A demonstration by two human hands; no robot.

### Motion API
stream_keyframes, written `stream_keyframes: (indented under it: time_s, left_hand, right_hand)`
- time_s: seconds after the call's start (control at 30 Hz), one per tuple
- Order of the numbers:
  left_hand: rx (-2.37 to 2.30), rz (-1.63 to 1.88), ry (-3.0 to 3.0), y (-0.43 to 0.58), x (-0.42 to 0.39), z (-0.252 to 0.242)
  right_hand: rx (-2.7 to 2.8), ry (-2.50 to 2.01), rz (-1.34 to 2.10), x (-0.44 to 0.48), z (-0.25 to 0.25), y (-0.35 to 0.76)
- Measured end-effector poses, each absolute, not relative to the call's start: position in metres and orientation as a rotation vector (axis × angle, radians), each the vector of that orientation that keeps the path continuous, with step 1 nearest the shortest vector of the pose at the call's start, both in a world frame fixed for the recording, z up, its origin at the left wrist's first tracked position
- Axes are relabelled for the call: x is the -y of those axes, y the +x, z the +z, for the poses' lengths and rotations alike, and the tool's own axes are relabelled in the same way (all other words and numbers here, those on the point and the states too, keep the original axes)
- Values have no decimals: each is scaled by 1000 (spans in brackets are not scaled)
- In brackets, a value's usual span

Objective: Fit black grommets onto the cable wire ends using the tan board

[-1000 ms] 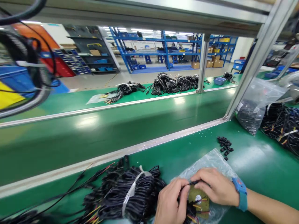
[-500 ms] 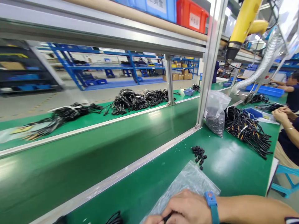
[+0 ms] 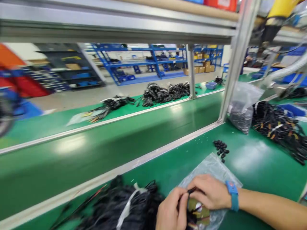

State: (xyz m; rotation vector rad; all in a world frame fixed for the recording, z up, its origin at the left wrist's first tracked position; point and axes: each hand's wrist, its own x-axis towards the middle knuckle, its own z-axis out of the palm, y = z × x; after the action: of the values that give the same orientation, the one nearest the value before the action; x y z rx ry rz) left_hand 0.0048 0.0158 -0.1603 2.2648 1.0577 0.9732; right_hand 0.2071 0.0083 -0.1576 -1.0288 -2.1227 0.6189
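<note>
My left hand (image 3: 171, 207) and my right hand (image 3: 211, 193) meet at the bottom of the head view, fingers pinched on a thin black cable (image 3: 192, 190) between them. A blue-green strap with a blue clip circles my right wrist. Beneath the hands lies a clear plastic bag (image 3: 216, 164), with a yellowish piece and wire ends partly hidden by the fingers. Left of my left hand is a large bundle of black cables (image 3: 105, 207) tied with a white band. Small black parts (image 3: 221, 149) lie beyond the bag.
A metal post (image 3: 236, 70) stands on the green bench, beside a clear bag of dark parts (image 3: 242, 111). More black cables (image 3: 280, 127) lie at the right. Across the green conveyor (image 3: 115, 143) are several cable bundles (image 3: 165, 94) and a small blue bin (image 3: 211, 85).
The view has swung left and down, so both hands and the tied cable bundle show more fully. The person at the right has left the view.
</note>
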Motion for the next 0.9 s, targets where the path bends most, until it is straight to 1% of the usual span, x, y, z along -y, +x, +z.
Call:
stream_keyframes:
  time_s: [0.23,0.67,0.9]
  left_hand:
    - [-1182,891,2219,8,-7,-157]
    - [-1202,834,2208,11,-8,-160]
    - [-1199,847,2186,13,-7,-154]
  right_hand:
    - [2098,-1005,712,-4,-162,211]
    - [2180,-1029,663,-4,-171,203]
    - [2023,-1082,783,-4,-165,207]
